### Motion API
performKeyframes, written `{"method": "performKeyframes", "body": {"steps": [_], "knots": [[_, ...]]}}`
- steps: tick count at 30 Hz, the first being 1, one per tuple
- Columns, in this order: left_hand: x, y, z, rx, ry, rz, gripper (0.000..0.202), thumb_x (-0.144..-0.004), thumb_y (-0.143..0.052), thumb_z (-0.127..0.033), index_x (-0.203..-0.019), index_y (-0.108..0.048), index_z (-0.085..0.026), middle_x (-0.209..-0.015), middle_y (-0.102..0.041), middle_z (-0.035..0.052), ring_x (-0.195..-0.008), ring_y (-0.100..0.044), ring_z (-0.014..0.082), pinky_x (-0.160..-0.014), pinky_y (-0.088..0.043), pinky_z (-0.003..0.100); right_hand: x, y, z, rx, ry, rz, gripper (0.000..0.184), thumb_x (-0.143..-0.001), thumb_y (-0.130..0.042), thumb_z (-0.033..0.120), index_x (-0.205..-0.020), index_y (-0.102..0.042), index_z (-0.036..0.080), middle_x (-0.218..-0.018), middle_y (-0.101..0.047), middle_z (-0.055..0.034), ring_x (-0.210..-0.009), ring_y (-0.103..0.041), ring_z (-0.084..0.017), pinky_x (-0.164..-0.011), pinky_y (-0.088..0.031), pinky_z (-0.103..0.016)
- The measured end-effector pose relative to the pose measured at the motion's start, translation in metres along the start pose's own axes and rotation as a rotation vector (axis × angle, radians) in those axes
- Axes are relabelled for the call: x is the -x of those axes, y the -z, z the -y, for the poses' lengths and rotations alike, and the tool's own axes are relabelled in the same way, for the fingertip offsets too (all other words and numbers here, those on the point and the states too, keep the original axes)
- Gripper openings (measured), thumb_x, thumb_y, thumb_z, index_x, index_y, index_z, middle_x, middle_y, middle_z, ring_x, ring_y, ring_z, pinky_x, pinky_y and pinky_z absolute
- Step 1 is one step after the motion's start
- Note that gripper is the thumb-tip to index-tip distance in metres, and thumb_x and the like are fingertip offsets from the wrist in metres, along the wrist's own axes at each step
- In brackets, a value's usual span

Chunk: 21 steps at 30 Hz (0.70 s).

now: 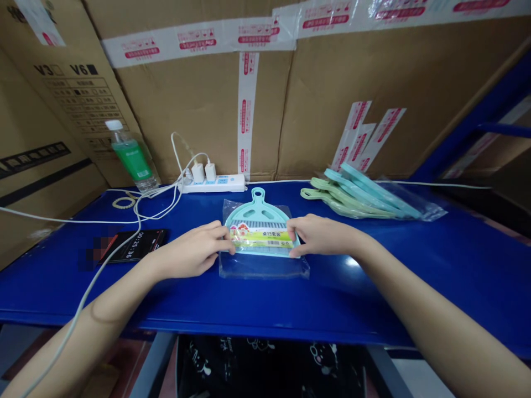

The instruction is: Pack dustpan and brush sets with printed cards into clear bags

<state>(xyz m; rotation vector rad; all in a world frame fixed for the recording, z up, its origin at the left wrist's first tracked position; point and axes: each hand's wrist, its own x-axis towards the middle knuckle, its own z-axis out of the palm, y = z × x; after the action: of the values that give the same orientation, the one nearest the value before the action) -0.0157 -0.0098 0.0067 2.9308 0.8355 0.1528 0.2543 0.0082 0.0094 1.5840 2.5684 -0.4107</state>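
Pale turquoise plastic forms the flat dustpan-shaped piece with a short ring-ended handle (258, 208) that lies at the middle of the shiny blue tabletop (332, 301), handle pointing away from the person. It lies with a clear plastic bag (263, 269), whose loose film spreads toward the near edge. Across its wide part runs a glossy yellow-green printed paper label (261, 237). The left hand (199, 247) grips the left edge, its fingers curled close together and the fingertips at the label's left end; how its thumb sits is hard to make out. The right hand (317, 235) holds the opposite edge with thumb and index finger moderately parted, the index by the label's right end and the thumb at the near corner. Beyond the right hand, green and turquoise handled plastic pieces in clear wrapping (365, 196) lie in an overlapping pile.
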Motion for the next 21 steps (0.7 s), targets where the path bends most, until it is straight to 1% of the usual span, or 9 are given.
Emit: {"method": "performKeyframes", "body": {"steps": [3, 6, 9, 12, 15, 17, 21], "knots": [[-0.0012, 0.0005, -0.0005, 0.004, -0.008, 0.007, 0.025, -0.079, -0.046, -0.005, -0.089, -0.064, -0.019, -0.091, -0.059, 0.0039, -0.086, -0.050, 0.0185, -0.077, -0.044, 0.030, 0.0003, 0.0010, 0.0019, 0.009, -0.044, 0.026, 0.022, -0.066, -0.069, 0.034, -0.073, -0.052, 0.022, -0.068, -0.057, -0.0008, -0.080, -0.057, -0.023, -0.057, -0.036, -0.027], [-0.0026, 0.0004, 0.0001, -0.008, -0.018, 0.004, 0.010, -0.083, -0.053, -0.015, -0.081, -0.062, -0.018, -0.087, -0.058, 0.0038, -0.083, -0.050, 0.0184, -0.075, -0.043, 0.030, 0.0008, 0.0025, 0.0036, -0.011, -0.064, 0.044, 0.023, -0.066, -0.069, 0.035, -0.074, -0.052, 0.023, -0.070, -0.058, -0.0010, -0.084, -0.057, -0.024, -0.060, -0.037, -0.028], [-0.0031, -0.0003, 0.0013, -0.015, -0.019, -0.005, 0.015, -0.088, -0.050, -0.022, -0.078, -0.061, -0.018, -0.085, -0.059, 0.0038, -0.081, -0.052, 0.0176, -0.074, -0.043, 0.030, 0.0016, 0.0037, 0.0047, -0.026, -0.073, 0.050, 0.023, -0.066, -0.068, 0.034, -0.072, -0.049, 0.023, -0.068, -0.059, -0.0007, -0.085, -0.056, -0.025, -0.061, -0.036, -0.028], [-0.0031, -0.0009, 0.0019, -0.021, 0.034, -0.006, 0.019, -0.090, -0.043, -0.021, -0.079, -0.059, -0.017, -0.084, -0.060, 0.0040, -0.077, -0.054, 0.0166, -0.070, -0.044, 0.029, 0.0026, 0.0042, 0.0049, -0.046, -0.076, 0.056, 0.024, -0.066, -0.068, 0.034, -0.071, -0.047, 0.023, -0.067, -0.058, -0.0002, -0.085, -0.056, -0.025, -0.062, -0.036, -0.029], [-0.0036, -0.0010, 0.0013, 0.005, 0.092, -0.017, 0.023, -0.090, -0.037, -0.021, -0.076, -0.055, -0.017, -0.079, -0.059, 0.0030, -0.069, -0.055, 0.0144, -0.063, -0.042, 0.027, 0.0034, 0.0042, 0.0041, -0.066, -0.063, 0.043, 0.025, -0.065, -0.068, 0.033, -0.071, -0.046, 0.023, -0.067, -0.058, 0.0002, -0.085, -0.056, -0.024, -0.063, -0.037, -0.029], [-0.0044, -0.0009, 0.0008, 0.035, 0.109, -0.026, 0.024, -0.090, -0.035, -0.021, -0.074, -0.053, -0.017, -0.076, -0.057, 0.0021, -0.065, -0.054, 0.0134, -0.061, -0.041, 0.026, 0.0037, 0.0043, 0.0038, -0.066, -0.057, 0.037, 0.024, -0.064, -0.068, 0.031, -0.071, -0.047, 0.023, -0.066, -0.058, 0.0006, -0.083, -0.056, -0.024, -0.062, -0.036, -0.028], [-0.0057, -0.0010, 0.0006, 0.087, 0.117, -0.030, 0.024, -0.089, -0.034, -0.021, -0.071, -0.049, -0.018, -0.073, -0.056, 0.0013, -0.063, -0.052, 0.0127, -0.060, -0.040, 0.025, 0.0045, 0.0053, 0.0049, -0.055, -0.058, 0.036, 0.025, -0.063, -0.070, 0.029, -0.072, -0.048, 0.022, -0.065, -0.057, 0.0013, -0.079, -0.056, -0.022, -0.059, -0.034, -0.027]]}}
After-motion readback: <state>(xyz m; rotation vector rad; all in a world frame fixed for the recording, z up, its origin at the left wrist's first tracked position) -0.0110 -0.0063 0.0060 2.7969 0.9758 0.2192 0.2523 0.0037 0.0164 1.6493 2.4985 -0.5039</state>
